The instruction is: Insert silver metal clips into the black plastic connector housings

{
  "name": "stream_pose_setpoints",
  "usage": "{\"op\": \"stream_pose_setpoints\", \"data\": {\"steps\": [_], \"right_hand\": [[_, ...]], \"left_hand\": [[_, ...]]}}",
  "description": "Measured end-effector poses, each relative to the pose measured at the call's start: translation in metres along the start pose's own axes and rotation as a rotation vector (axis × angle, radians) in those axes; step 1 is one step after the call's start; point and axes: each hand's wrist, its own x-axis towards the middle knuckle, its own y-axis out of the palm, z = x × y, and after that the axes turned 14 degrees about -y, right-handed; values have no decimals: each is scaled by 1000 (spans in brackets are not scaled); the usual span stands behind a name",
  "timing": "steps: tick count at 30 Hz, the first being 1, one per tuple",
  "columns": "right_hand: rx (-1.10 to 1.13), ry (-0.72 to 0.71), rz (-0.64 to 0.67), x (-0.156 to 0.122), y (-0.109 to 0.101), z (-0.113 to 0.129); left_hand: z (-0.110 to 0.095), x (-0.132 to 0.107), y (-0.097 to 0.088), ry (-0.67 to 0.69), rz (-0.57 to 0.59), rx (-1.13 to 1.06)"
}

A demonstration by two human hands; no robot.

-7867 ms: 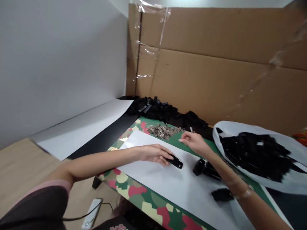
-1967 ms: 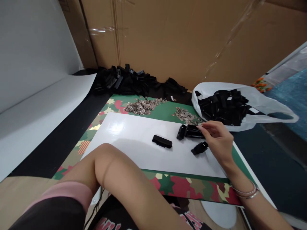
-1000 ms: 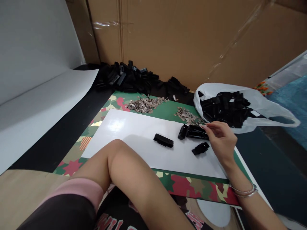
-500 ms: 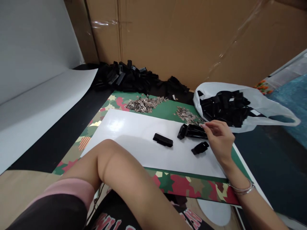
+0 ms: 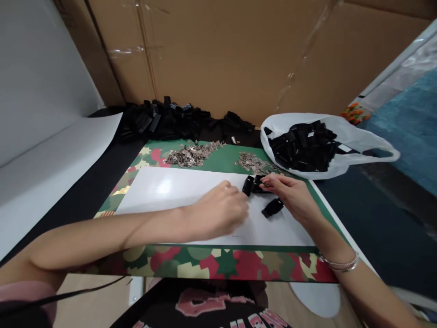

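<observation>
My left hand (image 5: 220,210), blurred by motion, is over the white board (image 5: 164,189) with its fingers curled in. It covers the place where a long black plastic part lay, and what it holds, if anything, is hidden. My right hand (image 5: 293,196) pinches at its fingertips, where something too small to make out may be held. Those fingertips are over a black plastic part (image 5: 259,187), partly hidden by them. To its left stands another black part (image 5: 247,186). A further black part (image 5: 273,207) lies just below the right fingers.
Two heaps of small metal pieces, a larger one (image 5: 193,154) and a smaller one (image 5: 252,162), lie behind the board. A white plastic bag (image 5: 362,141) of black parts stands at right. More black parts (image 5: 177,120) are piled against the cardboard (image 5: 211,59).
My left hand has come up from below the table's edge onto the board, over the long black part. My right hand has moved slightly left and down. The view has shifted.
</observation>
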Motion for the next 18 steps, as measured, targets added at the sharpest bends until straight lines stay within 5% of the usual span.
{"op": "stream_pose_setpoints", "data": {"steps": [3, 7, 12, 18], "right_hand": [[116, 49, 17, 2, 0, 4], [231, 111, 45, 3, -2, 8], [215, 93, 86, 2, -1, 9], [207, 90, 184, -1, 2, 10]], "left_hand": [[15, 8, 2, -77, 106, 236], [27, 11, 3, -110, 222, 212], [39, 15, -11, -227, 274, 21], [59, 23, -16, -529, 328, -453]]}}
